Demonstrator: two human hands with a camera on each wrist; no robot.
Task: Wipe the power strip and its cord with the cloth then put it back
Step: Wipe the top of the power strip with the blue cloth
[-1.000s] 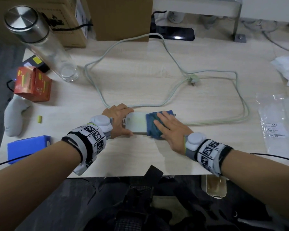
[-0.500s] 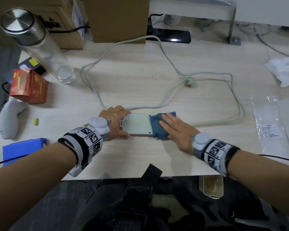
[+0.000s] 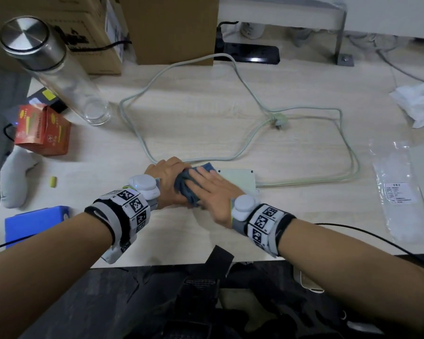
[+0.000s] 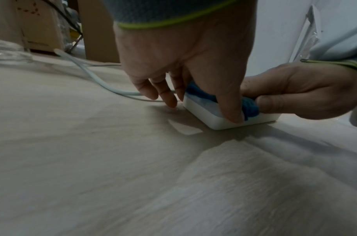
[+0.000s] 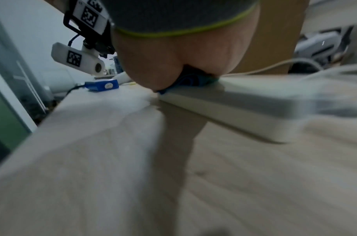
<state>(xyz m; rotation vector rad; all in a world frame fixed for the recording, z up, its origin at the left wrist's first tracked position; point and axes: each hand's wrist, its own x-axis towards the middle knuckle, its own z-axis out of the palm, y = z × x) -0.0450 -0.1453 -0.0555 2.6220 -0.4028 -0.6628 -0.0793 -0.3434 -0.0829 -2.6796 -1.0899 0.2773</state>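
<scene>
Strip: the strip [image 3: 238, 180] lies flat on the table [image 3: 206, 123], near the front edge, its right half bare, its left half under the cloth and both hands.
Cloth: the blue cloth [image 3: 185, 189] is bunched on the left end of the strip, between the 2 hands.
Left hand: the left hand [image 3: 167, 182] grips the strip's left end; in the left wrist view its thumb presses the near edge and its fingers curl down past the far corner toward the table.
Right hand: the right hand [image 3: 213, 194] lies palm down on the cloth, fingers straight and pointing left, pressing it onto the strip and touching the left hand.
Cord: the cord [image 3: 250, 94] leaves the strip's right end, loops wide across the table, and ends at the plug [image 3: 279, 119], lying loose mid-table.
Around: a glass bottle [image 3: 59, 69] with a steel lid, a red box [image 3: 44, 130] and a blue block [image 3: 32, 223] sit at left, well apart from the strip.
</scene>
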